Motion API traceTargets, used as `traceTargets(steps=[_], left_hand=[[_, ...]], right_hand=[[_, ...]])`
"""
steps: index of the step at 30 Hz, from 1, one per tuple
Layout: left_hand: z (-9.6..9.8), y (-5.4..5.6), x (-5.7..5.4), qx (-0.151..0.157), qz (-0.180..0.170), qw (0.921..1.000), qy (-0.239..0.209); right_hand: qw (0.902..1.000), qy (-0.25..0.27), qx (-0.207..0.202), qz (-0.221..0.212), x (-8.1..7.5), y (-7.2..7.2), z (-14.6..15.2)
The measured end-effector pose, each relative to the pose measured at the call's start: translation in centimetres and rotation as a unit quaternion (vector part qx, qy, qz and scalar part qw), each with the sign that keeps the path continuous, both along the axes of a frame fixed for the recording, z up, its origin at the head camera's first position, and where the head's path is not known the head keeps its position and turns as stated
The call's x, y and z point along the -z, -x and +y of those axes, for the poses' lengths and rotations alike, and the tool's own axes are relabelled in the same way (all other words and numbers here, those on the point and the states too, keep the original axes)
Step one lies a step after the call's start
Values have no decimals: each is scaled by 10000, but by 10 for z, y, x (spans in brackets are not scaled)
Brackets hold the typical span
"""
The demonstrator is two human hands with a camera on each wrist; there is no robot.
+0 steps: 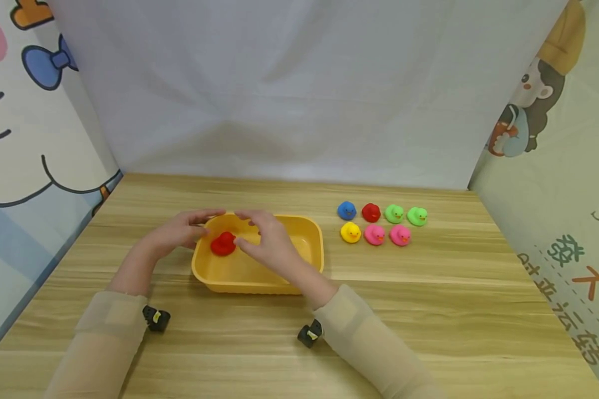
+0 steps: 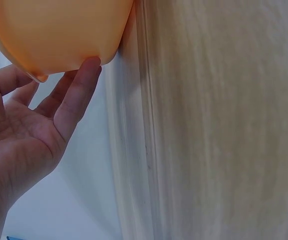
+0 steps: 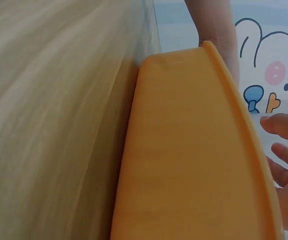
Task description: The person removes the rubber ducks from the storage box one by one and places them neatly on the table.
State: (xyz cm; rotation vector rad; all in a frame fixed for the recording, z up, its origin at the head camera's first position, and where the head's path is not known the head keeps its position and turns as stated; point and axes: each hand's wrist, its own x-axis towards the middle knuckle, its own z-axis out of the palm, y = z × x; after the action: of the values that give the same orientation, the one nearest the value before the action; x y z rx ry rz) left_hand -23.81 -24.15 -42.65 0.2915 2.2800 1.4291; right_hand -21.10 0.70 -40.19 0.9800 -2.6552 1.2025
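Observation:
A yellow plastic basin (image 1: pixel 259 285) stands on the table with one red rubber duck (image 1: pixel 223 244) at its left end. My left hand (image 1: pixel 179 230) is at the basin's left end. In the left wrist view, a fingertip of that hand touches the basin's outer wall (image 2: pixel 58 35), the other fingers loosely spread. Over the basin is my right hand (image 1: pixel 272 241), its thumb and fingers apart, with nothing between them. Its thumb tip is right beside the red duck in the head view. The right wrist view shows the basin's long side (image 3: pixel 184 150) and part of that hand.
Right of the basin sit small rubber ducks in two rows: a blue duck (image 1: pixel 346 210), a red duck (image 1: pixel 371 213) and two green ducks behind, a yellow duck (image 1: pixel 350 233) and two pink ducks in front. A pale cloth (image 1: pixel 289 111) hangs behind the wooden table (image 1: pixel 429 310).

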Motion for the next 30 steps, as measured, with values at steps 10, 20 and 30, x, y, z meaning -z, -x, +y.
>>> traceTargets(steps=[10,20,30], left_hand=[[-2,1,3,26,26,9999,-93],[-1,1,3,111,13,9998,-188],[-1,1,3,103,35,9998,-143]], right_hand=[[9982,-441,-139,-374,5,10,-17],[9895,-1205,-525,-608,14,24,-27],[9797,-1663,-1075,-319,21,34,-32]])
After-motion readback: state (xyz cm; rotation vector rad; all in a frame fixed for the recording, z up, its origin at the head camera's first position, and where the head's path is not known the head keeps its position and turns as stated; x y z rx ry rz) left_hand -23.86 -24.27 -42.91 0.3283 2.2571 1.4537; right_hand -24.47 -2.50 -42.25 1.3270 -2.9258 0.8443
